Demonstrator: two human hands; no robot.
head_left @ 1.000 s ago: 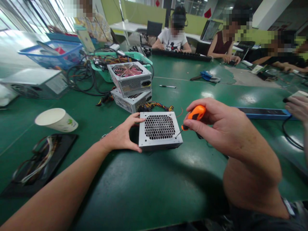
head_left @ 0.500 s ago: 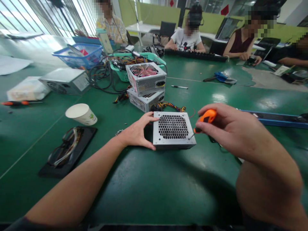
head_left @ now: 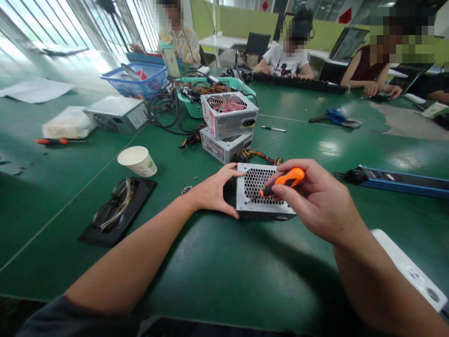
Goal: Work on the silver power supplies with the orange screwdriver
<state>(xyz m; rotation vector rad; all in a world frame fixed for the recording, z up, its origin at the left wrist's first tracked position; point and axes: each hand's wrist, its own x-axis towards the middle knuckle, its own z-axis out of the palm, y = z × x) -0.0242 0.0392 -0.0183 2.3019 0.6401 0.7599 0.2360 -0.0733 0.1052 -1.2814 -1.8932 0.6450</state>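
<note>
A grey metal power supply box (head_left: 242,192) with a honeycomb grille lies on the green table in front of me. My left hand (head_left: 215,191) grips its left side, thumb at the near corner and fingers at the far one. In my right hand (head_left: 305,194) is an orange and black screwdriver (head_left: 289,179), held over the grille. Its shaft slants down to the left, with the tip near the box's front left corner; whether it touches a screw is too small to tell. Coloured wires (head_left: 263,156) come out behind the box.
Two stacked power supplies (head_left: 229,117) stand behind, near a green basket (head_left: 194,108). A paper cup (head_left: 137,161) and glasses on a black case (head_left: 117,215) are at left. A white power strip (head_left: 409,269) lies at right. Other people sit across the table.
My right hand has moved the screwdriver left across the grille, from the box's front right corner to its front left corner. The view has shifted, so the scene sits farther right.
</note>
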